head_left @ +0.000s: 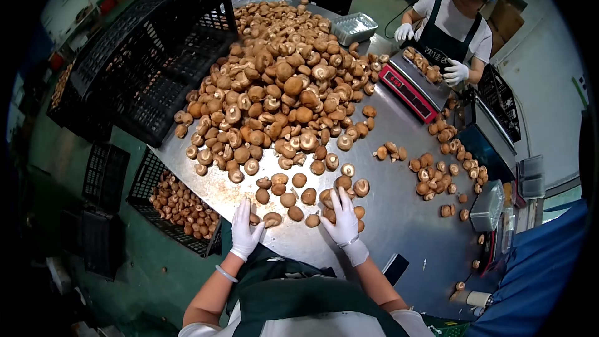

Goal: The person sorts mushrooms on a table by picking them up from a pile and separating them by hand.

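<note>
Both my hands wear white gloves and rest at the near edge of a metal table [399, 206]. My left hand [245, 229] has its fingers apart beside a brown mushroom [272, 219], with another partly hidden by its fingertips. Over a small group of mushrooms on the right, my right hand [341, 219] lies with spread fingers, touching some of them. Between the hands are several loose mushrooms [288, 200]. Beyond them rises a large mushroom pile [281, 87].
Across the table a co-worker in white gloves [457, 72] stands at a red scale [407, 92] bearing mushrooms. Black crates [156, 43] stand at left, and a crate of mushrooms [209, 251] sits below the table edge. Clear trays [354, 28] and a dark phone-like object [395, 268] lie on the table.
</note>
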{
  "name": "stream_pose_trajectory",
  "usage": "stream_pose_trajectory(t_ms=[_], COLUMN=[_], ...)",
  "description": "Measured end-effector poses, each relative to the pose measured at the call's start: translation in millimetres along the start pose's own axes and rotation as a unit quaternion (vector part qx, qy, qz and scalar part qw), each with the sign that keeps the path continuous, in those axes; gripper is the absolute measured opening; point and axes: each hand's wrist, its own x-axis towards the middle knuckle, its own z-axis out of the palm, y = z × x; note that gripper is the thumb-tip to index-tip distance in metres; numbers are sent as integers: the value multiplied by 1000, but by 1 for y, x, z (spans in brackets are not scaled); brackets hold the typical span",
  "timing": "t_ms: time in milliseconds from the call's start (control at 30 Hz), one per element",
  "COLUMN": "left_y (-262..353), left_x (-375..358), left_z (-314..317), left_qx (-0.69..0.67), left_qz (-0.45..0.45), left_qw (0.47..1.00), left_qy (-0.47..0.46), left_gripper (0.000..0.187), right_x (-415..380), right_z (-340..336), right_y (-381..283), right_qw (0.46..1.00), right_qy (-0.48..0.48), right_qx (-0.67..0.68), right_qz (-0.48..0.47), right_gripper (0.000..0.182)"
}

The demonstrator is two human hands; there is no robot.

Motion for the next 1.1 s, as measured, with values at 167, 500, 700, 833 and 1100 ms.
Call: stream_pose_trajectory(t_ms=[167, 500, 700, 833, 1100], left_y=[4, 9, -12, 13, 21], left_x=[-6, 36, 23, 11, 12], left_z=[6, 23, -8, -26, -8], left_qx=[-5, -382, -193, -155, 73], left_qz=[33, -156, -115, -128, 55], left_qw=[999, 906, 967, 972, 993], left_qy=[-34, 90, 122, 125, -79], left_gripper=[70, 28, 23, 30, 56], right_x=[12, 54, 61, 61, 60], right_z=[4, 63, 59, 25, 36], right_y=[-36, -49, -50, -40, -63], right_qw=[993, 980, 990, 923, 948], right_qy=[-7, -120, -106, -123, -147], right_qx=[-83, -98, -58, 361, 281], right_qz=[-80, -127, -70, 52, -25], right_gripper=[64, 51, 45, 49, 34])
